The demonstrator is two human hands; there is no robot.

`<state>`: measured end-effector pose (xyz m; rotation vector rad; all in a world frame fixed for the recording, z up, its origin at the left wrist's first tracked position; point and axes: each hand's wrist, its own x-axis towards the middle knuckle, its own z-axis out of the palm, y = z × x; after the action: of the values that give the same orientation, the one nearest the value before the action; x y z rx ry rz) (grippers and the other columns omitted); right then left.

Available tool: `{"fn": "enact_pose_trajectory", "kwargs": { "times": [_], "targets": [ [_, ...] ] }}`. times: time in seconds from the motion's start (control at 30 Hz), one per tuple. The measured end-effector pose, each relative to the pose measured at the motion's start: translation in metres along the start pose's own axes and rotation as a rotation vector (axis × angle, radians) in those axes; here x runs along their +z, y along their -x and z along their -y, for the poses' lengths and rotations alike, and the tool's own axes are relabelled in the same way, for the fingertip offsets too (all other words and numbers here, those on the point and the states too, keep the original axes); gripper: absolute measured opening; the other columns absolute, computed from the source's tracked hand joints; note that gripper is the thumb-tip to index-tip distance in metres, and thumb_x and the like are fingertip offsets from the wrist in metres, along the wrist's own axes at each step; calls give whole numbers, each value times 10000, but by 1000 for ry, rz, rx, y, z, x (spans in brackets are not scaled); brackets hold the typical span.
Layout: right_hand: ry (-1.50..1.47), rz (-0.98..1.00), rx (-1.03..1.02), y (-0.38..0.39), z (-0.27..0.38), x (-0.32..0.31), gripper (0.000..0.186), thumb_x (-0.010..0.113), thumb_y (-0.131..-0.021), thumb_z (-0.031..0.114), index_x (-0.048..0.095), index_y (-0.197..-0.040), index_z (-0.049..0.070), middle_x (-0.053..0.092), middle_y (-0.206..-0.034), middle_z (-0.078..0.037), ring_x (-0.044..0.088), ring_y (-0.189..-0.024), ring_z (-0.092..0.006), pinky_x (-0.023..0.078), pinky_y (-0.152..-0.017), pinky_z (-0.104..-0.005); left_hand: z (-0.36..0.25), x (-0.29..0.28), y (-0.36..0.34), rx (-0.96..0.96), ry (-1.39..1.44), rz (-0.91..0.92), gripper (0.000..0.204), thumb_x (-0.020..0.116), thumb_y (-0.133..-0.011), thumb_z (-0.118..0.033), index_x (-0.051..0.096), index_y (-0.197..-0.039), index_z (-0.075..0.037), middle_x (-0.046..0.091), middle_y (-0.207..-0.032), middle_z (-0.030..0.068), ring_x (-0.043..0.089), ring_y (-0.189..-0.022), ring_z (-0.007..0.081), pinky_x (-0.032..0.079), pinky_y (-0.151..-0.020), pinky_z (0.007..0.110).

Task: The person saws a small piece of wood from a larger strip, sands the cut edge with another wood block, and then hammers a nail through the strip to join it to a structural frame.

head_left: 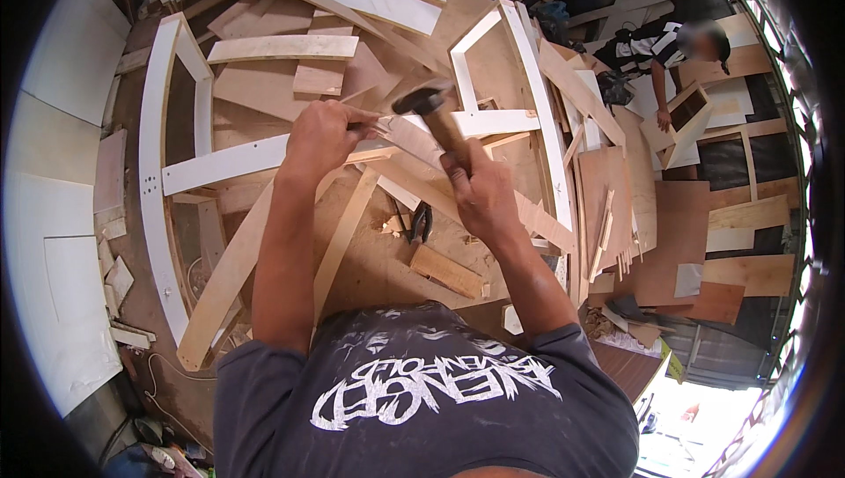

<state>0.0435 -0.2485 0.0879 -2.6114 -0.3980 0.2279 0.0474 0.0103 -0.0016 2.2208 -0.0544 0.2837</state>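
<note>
My right hand point(482, 192) is wrapped round the wooden handle of a hammer point(431, 108), its dark head raised just right of my left hand. My left hand point(321, 139) is closed in a pinch. Its fingertips meet at the upper end of a light wooden strip point(418, 142), and whatever lies between them is too small to make out. That strip slants down to the right beneath the hammer. A white crossbar point(233, 164) of a white-faced wooden frame point(151, 161) runs behind my hands. Below them, a pair of dark-handled pliers point(422, 223) lies near a wood block point(446, 272).
Loose boards and plywood pieces point(255, 95) lie beyond the crossbar. At the right, wooden sheets point(673, 231) are stacked and spread about. A co-worker point(647, 47) bends over a wooden box point(682, 126) at the far right. White panels point(57, 258) line the left side.
</note>
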Motion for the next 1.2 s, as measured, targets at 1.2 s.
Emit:
{"fn": "enact_pose_trajectory", "kwargs": {
  "times": [1.2],
  "targets": [
    [53, 2, -40, -2, 2, -1, 341, 606, -1069, 346, 602, -1120, 9, 723, -938, -312, 679, -928, -538, 498, -829, -619, 0, 0, -1, -43, -6, 34, 278, 828, -872, -157, 833, -1143, -95, 795, -991, 173, 783, -865, 340, 597, -836, 383]
  ]
}}
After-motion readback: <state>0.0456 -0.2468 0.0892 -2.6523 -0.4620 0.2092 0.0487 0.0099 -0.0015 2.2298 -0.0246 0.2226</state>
